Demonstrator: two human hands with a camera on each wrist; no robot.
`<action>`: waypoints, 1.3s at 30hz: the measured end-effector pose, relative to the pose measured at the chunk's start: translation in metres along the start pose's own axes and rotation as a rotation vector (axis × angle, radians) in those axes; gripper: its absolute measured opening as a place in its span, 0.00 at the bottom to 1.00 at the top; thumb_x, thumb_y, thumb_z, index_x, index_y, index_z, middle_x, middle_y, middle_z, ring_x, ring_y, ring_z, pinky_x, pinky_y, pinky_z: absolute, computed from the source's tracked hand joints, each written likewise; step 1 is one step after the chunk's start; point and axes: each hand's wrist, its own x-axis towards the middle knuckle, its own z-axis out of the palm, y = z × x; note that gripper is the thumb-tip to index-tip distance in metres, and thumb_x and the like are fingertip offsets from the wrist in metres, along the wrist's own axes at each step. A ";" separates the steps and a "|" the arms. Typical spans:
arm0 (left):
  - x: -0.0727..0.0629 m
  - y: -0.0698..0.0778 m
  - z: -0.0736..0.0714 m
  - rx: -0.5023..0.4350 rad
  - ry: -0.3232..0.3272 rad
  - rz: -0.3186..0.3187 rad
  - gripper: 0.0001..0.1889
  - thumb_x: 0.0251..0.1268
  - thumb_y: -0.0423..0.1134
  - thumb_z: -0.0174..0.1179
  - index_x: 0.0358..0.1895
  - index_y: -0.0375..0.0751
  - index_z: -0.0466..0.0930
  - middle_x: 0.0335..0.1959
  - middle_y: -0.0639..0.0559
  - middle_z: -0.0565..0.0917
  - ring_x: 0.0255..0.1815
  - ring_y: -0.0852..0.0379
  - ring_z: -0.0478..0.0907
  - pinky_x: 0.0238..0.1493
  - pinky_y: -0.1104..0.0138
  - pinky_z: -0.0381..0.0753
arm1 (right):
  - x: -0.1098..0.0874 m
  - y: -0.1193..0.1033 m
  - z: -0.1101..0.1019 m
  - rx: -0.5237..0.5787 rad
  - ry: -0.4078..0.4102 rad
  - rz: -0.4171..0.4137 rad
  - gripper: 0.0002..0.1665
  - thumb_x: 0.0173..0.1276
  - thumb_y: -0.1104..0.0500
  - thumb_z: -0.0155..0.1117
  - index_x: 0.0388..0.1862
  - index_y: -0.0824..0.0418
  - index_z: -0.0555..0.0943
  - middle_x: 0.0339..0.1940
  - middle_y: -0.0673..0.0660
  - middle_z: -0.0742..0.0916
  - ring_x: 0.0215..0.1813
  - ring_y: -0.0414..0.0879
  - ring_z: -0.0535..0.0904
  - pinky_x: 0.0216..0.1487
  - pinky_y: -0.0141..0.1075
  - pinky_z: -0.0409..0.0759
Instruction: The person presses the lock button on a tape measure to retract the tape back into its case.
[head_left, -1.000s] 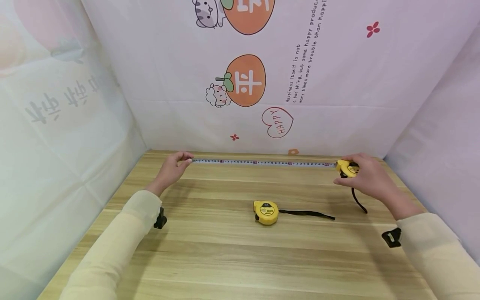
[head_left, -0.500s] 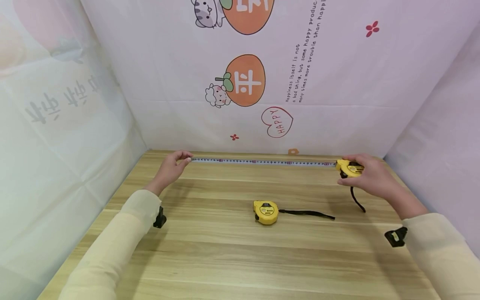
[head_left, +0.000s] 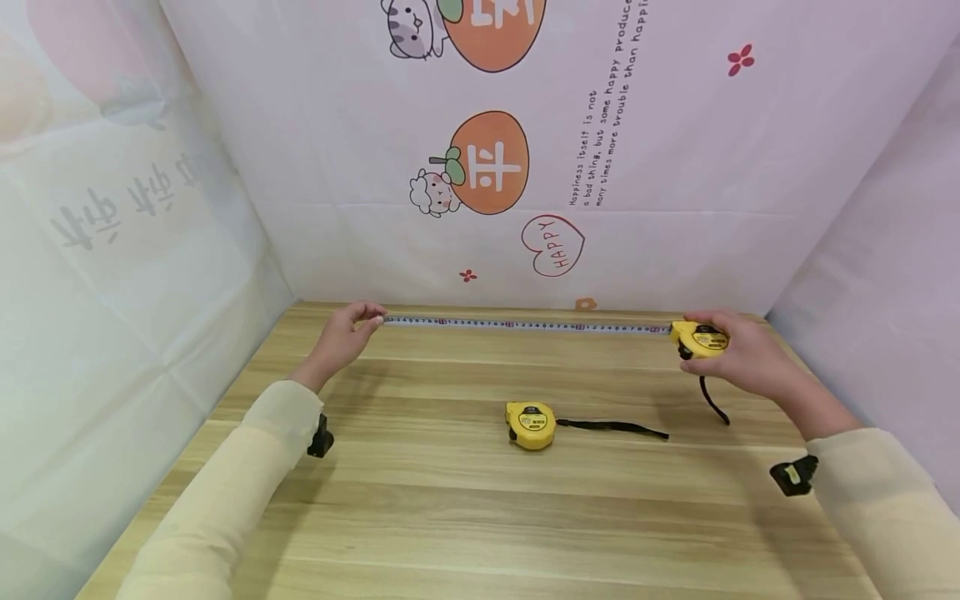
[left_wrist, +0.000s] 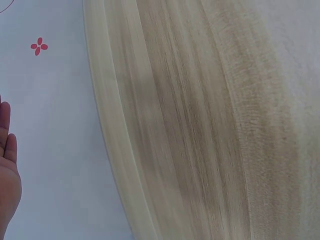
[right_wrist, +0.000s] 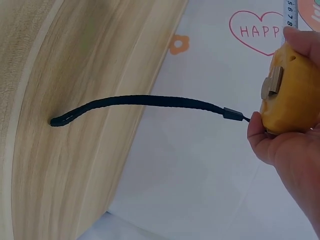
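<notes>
A yellow tape measure (head_left: 697, 340) is gripped in my right hand (head_left: 738, 354) near the table's back right. Its white blade (head_left: 543, 327) runs out straight to the left, close to the back edge. My left hand (head_left: 341, 342) pinches the blade's free end between thumb and fingers; the very tip is hidden. In the right wrist view, thumb and fingers curl round the yellow case (right_wrist: 292, 95), and a black wrist strap (right_wrist: 150, 100) hangs from it. The left wrist view catches only part of the left hand (left_wrist: 7, 170) at its edge.
A second yellow tape measure (head_left: 532, 426) lies mid-table, its black strap (head_left: 615, 427) stretching right. The wooden table (head_left: 450, 517) meets a printed cloth wall (head_left: 360, 242) at the back, with cloth at both sides. Black wrist cameras (head_left: 793, 475) sit under the sleeves.
My right hand has shifted very slightly rightward and the case has turned a little in its grip. The left hand stays in place, and the blade remains stretched between them.
</notes>
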 end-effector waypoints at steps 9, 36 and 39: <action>0.001 0.001 0.005 0.000 -0.009 0.000 0.12 0.75 0.40 0.52 0.53 0.37 0.77 0.49 0.43 0.80 0.56 0.45 0.74 0.58 0.48 0.72 | -0.001 -0.004 0.005 0.024 0.012 0.041 0.47 0.56 0.48 0.77 0.67 0.69 0.69 0.56 0.68 0.76 0.45 0.55 0.72 0.36 0.34 0.72; 0.004 0.015 0.013 0.003 -0.015 0.035 0.13 0.75 0.39 0.53 0.53 0.34 0.78 0.50 0.42 0.80 0.56 0.46 0.74 0.56 0.48 0.73 | 0.005 -0.006 0.014 0.103 0.009 0.094 0.51 0.55 0.45 0.77 0.70 0.67 0.65 0.55 0.68 0.75 0.46 0.57 0.74 0.35 0.35 0.75; 0.004 0.016 0.014 0.010 -0.013 0.039 0.12 0.75 0.38 0.53 0.53 0.36 0.78 0.49 0.42 0.80 0.55 0.46 0.75 0.55 0.48 0.73 | 0.004 -0.006 0.013 0.116 0.002 0.094 0.51 0.56 0.46 0.76 0.71 0.67 0.64 0.56 0.68 0.75 0.47 0.56 0.73 0.35 0.33 0.75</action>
